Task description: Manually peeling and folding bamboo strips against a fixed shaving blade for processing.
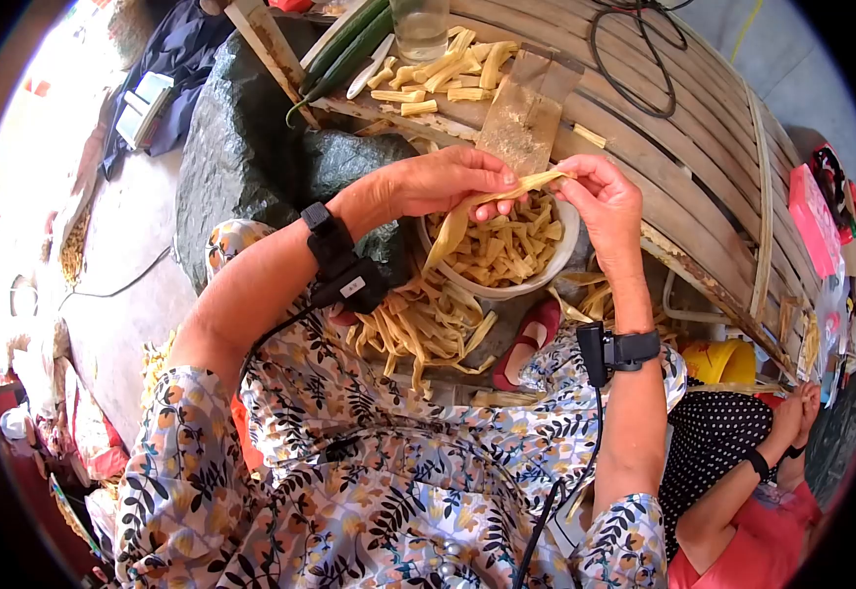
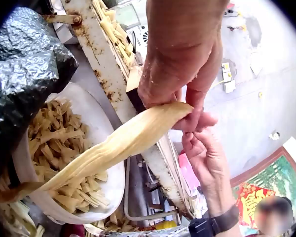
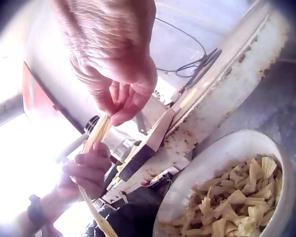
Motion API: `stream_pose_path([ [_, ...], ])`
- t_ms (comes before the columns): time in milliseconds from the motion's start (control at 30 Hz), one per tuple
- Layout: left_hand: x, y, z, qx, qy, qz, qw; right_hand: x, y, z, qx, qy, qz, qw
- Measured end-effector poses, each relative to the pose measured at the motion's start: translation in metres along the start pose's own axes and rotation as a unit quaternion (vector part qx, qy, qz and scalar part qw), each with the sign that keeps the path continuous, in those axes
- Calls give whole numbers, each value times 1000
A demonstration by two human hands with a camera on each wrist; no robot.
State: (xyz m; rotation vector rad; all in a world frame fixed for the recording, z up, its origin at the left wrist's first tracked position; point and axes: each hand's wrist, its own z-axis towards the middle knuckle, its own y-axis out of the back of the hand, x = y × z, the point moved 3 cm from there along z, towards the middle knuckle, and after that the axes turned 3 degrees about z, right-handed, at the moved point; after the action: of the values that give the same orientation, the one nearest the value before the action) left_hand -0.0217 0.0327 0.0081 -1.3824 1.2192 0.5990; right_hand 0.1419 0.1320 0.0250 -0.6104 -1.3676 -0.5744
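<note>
A long pale-yellow fibrous strip (image 1: 454, 229) is held above a white tub (image 2: 119, 183) of short cut pieces (image 1: 506, 250). My left hand (image 1: 447, 182) grips the strip near its upper end, between thumb and fingers, and the wide part hangs down from there. With thumb and fingertips, my right hand (image 1: 607, 201) pinches the narrow end, close beside the left fingertips. In the left wrist view the strip slants down across the tub's rim. The right wrist view shows the right hand (image 3: 111, 59) above the left one, with the strip running between them.
Beyond the tub, a slatted bench (image 1: 683, 187) carries a wooden block (image 1: 524, 113), bundled pieces (image 1: 452, 74), a glass and cucumbers (image 1: 354, 49). A black plastic bag (image 1: 226, 167) lies left. Loose strips (image 1: 418, 329) pile below the hands. Another person's arm (image 1: 732, 491) is at right.
</note>
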Motion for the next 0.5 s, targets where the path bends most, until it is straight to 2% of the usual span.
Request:
stream_pose_path([
  [67, 0, 3, 0, -39, -21, 34, 998, 0, -1, 2, 25, 36, -32, 999],
  [133, -4, 6, -2, -102, -67, 108, 987, 10, 0, 4, 3, 17, -25, 1000],
  [167, -7, 3, -4, -141, -71, 196, 968, 14, 2, 4, -9, 8, -23, 1000],
  [233, -12, -10, -6, -210, -75, 366, 904, 10, 6, 7, -42, 20, -71, 996],
  [267, -16, -19, -6, -200, -263, 517, 790, 9, 3, 8, -43, 31, -114, 992],
  [300, -11, -26, -3, -182, -325, 552, 746, 7, -1, 8, -44, 41, -157, 986],
  [333, -3, -29, -1, -164, -313, 578, 735, -3, -6, 7, -39, 46, -169, 984],
  [367, -6, -38, -2, -145, -300, 604, 724, -14, -8, 6, 3, 34, -211, 977],
  [433, -8, -42, -2, -124, -314, 622, 706, -39, -12, -3, 9, -157, -98, 983],
  [500, -10, -39, -1, -104, -325, 637, 691, -38, -11, -7, 56, -196, -143, 969],
])
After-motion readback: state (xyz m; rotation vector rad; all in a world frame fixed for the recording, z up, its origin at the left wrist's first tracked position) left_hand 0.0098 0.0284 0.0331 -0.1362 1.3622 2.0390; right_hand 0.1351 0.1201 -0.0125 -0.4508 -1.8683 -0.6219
